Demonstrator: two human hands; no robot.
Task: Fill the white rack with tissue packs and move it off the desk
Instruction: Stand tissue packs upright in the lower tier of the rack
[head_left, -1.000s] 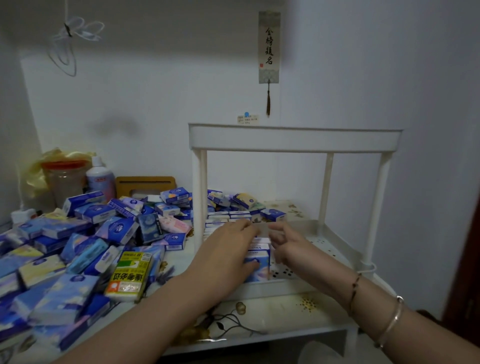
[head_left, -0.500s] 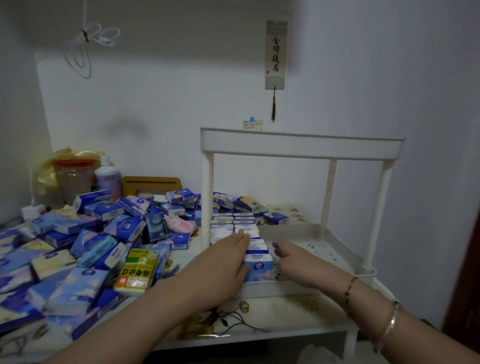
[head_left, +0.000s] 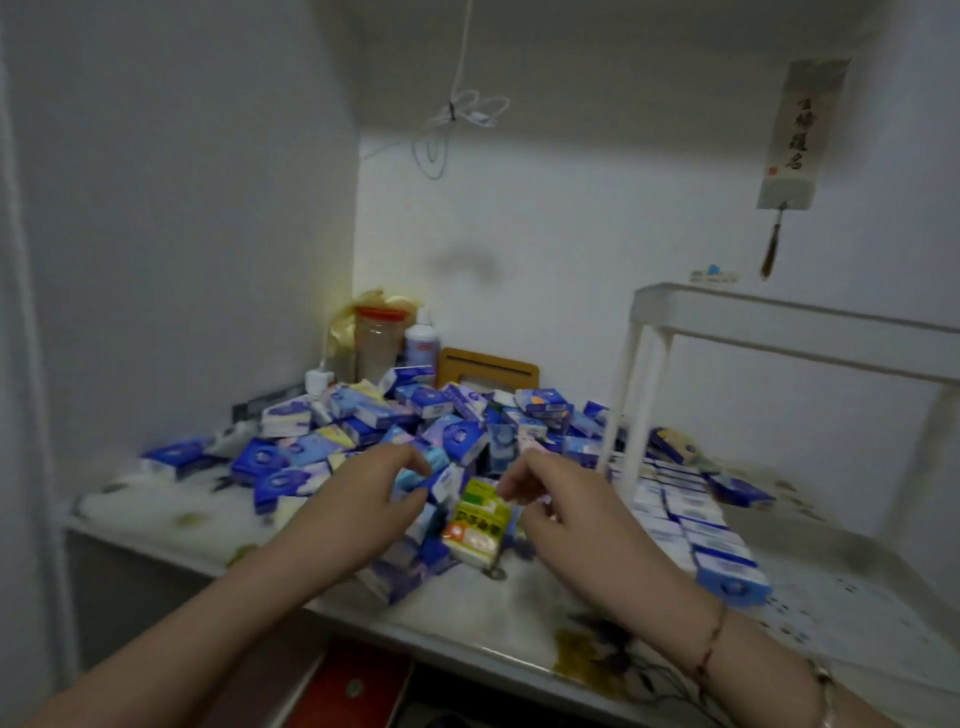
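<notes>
Both hands have left the rack and now reach the pile. The left hand curls onto a blue pack; whether it already grips is unclear. The right hand, fingers bent, holds nothing beside the yellow pack, so another refill begins.

Dim, motion-blurred, wide-angle edge distortion

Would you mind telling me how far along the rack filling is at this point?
Done: a row of tissue packs already lines the white rack on its lower shelf. In hand: the left hand and right hand reach over the loose pile beside a yellow-green pack; blur hides any grip. Left: most packs are unshelved, and the rack stands on the desk.
</notes>
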